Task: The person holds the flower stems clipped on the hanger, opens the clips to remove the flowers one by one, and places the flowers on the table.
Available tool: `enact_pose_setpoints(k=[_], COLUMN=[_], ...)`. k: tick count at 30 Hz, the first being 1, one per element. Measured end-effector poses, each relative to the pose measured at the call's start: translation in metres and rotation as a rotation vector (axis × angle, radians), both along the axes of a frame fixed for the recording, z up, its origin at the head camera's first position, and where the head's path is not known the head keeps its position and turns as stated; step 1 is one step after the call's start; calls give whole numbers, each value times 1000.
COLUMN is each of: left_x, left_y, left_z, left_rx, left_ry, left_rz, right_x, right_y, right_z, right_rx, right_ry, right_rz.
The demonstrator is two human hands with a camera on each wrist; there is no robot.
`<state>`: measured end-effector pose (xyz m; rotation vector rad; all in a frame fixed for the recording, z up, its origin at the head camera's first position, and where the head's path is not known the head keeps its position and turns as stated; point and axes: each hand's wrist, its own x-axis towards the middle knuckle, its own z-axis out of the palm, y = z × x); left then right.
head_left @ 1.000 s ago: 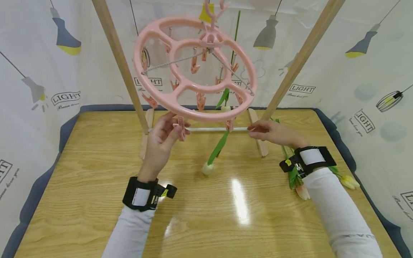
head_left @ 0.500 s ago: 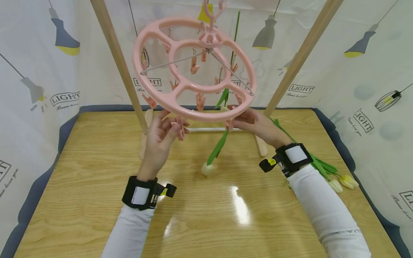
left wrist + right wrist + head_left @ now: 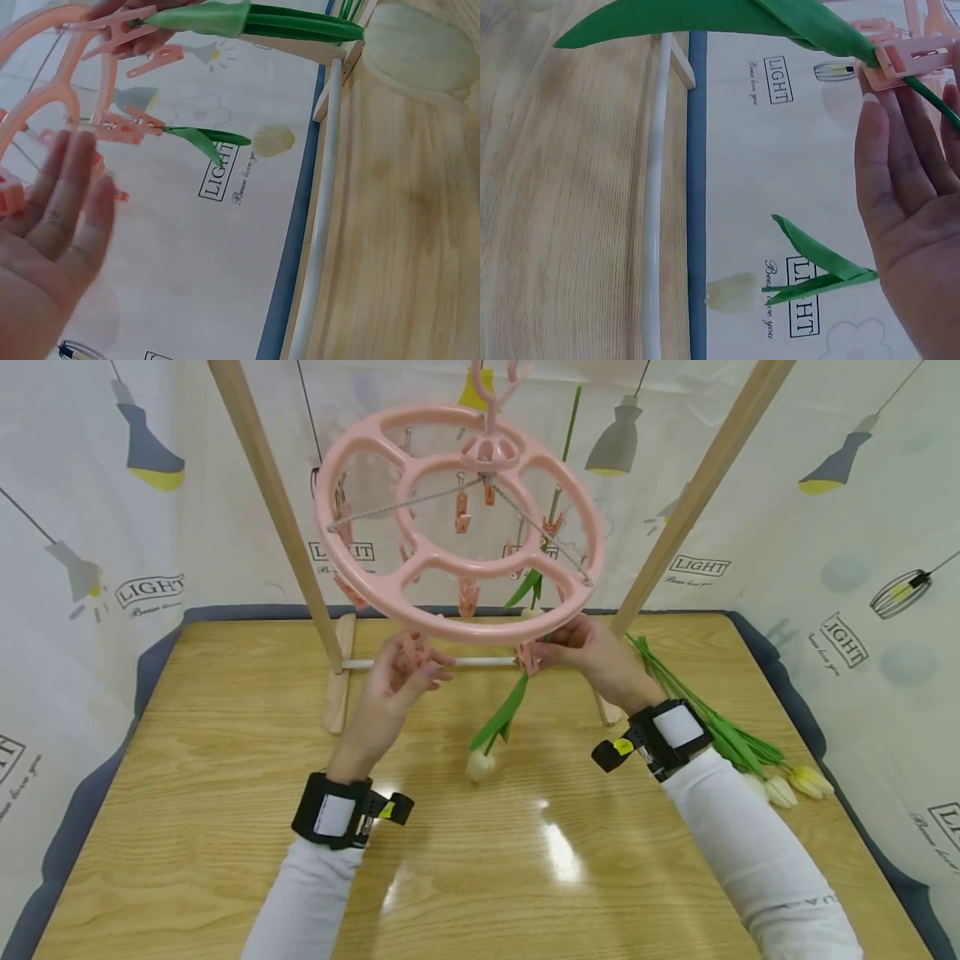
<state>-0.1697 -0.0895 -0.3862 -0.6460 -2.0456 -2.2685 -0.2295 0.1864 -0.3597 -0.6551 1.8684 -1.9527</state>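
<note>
A round pink clothes-drying hanger (image 3: 480, 632) with several dangling clothes pegs hangs in front of me. My right hand (image 3: 611, 664) pinches a pink clothes peg (image 3: 527, 657) at its near right rim. That peg grips the stem of a white tulip (image 3: 480, 767), which hangs head down over the table. My left hand (image 3: 378, 703) is below the near left rim, fingers loosely spread beside another peg (image 3: 412, 649). Farther back, a second tulip (image 3: 274, 140) hangs head down from another peg, its long stem rising above the ring.
Wooden posts (image 3: 281, 510) rise on both sides of the hanger, with a white rod (image 3: 483, 662) low between them. More tulips (image 3: 780, 792) lie at the table's right side. Printed curtain (image 3: 847, 568) surrounds the wooden table (image 3: 480, 877).
My right hand has moved left from beside the right post to the tulip's peg. My left hand has loosened from its peg and shifted slightly. The hanger has turned a little.
</note>
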Motion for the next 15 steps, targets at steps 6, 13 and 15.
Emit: enact_pose_setpoints(k=[6, 13, 15], left_x=[2, 6, 6], left_y=[18, 49, 55], left_z=[-3, 0, -1], left_rx=[-262, -462, -450], left_ry=[-131, 2, 32], left_rz=[-101, -31, 3], right_x=[4, 9, 10], right_y=[-9, -19, -23], right_z=[-2, -4, -5], right_rx=[44, 159, 181], right_ry=[21, 73, 101], right_rz=[12, -26, -40])
